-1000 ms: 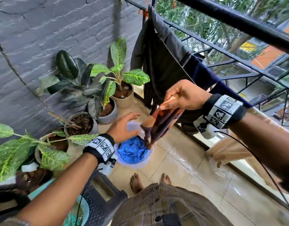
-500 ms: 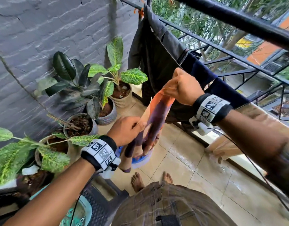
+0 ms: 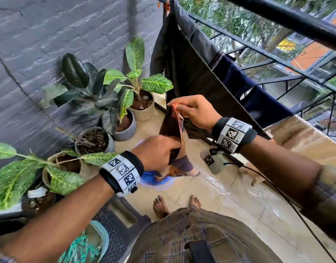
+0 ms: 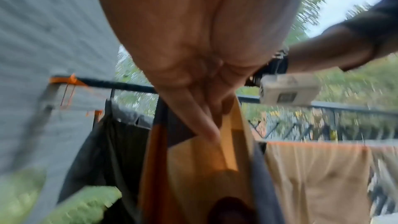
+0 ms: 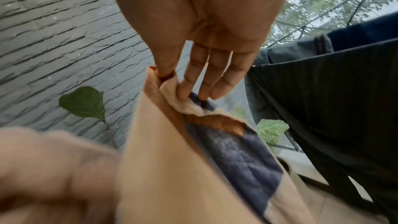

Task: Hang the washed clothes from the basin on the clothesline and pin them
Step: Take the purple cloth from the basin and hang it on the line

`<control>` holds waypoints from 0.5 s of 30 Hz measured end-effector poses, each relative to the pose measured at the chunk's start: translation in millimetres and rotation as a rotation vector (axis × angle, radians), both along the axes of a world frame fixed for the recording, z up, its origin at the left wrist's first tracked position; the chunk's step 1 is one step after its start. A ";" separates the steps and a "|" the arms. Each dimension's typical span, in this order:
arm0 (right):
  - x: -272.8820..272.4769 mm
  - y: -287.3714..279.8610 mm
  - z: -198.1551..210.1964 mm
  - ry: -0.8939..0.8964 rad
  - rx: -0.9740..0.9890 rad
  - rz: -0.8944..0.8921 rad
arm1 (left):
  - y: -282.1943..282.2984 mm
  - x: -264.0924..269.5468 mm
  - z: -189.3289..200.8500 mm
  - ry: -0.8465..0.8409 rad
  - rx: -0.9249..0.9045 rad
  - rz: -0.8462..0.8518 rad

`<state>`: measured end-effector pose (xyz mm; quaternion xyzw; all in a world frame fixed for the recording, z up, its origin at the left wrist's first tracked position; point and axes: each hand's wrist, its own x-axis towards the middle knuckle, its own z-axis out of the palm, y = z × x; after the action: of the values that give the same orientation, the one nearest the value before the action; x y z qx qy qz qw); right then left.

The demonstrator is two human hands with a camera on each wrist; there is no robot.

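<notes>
A wet garment [image 3: 172, 128] of tan, orange and dark blue panels hangs between my two hands above the basin [image 3: 164, 184]. My right hand [image 3: 191, 111] pinches its top corner between thumb and fingers, seen close in the right wrist view [image 5: 172, 83]. My left hand [image 3: 159, 152] grips the same garment [image 4: 204, 159] lower down. The basin is pale, stands on the floor tiles and holds a blue cloth [image 3: 151, 177]. Dark clothes [image 3: 193, 73] hang over the clothesline rail [image 3: 258, 50] to the right.
Several potted plants [image 3: 114, 95] stand along the grey brick wall on the left. A tan cloth [image 4: 312, 176] hangs on the rail further right. A dark plastic stool [image 3: 119, 224] and a teal bucket [image 3: 93, 242] are at my left. My bare feet [image 3: 176, 205] stand on wet tiles.
The right hand has lifted the garment out of the basin and now pinches its top corner. The left hand, open over the basin before, has taken hold of the garment lower down.
</notes>
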<state>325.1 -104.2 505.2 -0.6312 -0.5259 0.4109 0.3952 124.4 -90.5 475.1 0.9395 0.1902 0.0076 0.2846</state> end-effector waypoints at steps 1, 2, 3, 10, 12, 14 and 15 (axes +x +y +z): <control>-0.3 -2.4 -0.2 0.077 0.003 0.041 | 6.2 -3.5 2.4 -0.081 0.123 0.021; -0.2 -5.4 -0.3 0.115 0.008 0.080 | 12.2 -6.8 4.4 -0.185 0.202 0.063; 0.2 -8.4 -0.2 0.121 0.017 0.126 | 19.1 -10.0 9.0 -0.289 0.234 0.128; -1.3 -11.5 3.9 0.045 -0.037 0.408 | 58.2 -16.6 21.3 -0.293 -0.010 0.245; -5.1 -9.3 7.0 0.063 -0.049 0.456 | 50.7 -8.9 19.7 -0.188 -0.121 0.174; -7.6 -6.7 10.3 0.096 -0.063 0.470 | 46.2 -0.9 17.1 -0.152 -0.264 0.224; -7.5 -5.6 12.0 0.100 -0.053 0.462 | 46.6 2.2 17.4 -0.160 -0.299 0.267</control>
<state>317.6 -109.9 517.2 -0.4831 -0.6253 0.5348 0.2993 126.5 -43.9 492.5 0.8496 0.2889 0.0913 0.4316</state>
